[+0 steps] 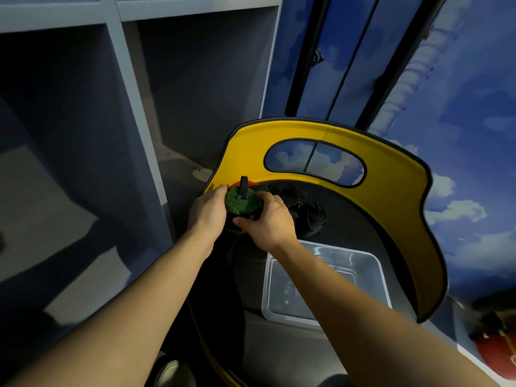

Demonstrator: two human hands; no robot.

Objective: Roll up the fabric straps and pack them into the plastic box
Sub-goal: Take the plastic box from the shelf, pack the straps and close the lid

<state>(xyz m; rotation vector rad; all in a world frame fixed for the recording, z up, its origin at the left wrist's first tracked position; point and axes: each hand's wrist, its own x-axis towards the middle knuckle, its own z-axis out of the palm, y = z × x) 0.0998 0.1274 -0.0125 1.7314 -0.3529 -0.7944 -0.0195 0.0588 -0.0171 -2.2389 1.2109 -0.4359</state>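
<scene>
Nearest me, the clear plastic box (326,286) sits open-topped on the dark seat (357,227). Beyond it, my left hand (208,212) and right hand (268,222) clasp the green strap roll (241,203), coil axis upright, black tail (244,187) pointing up. Black straps (304,208) lie further right.

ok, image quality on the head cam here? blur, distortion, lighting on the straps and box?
Head view: strong wide-angle distortion, shelf uprights bow and splay. Dim light, so the black straps merge into the dark seat; the green roll between the left hand and right hand reads clearly. Forearms are motion-smeared near the bottom edge. The clear plastic box shows faint glare, and its contents cannot be judged.
</scene>
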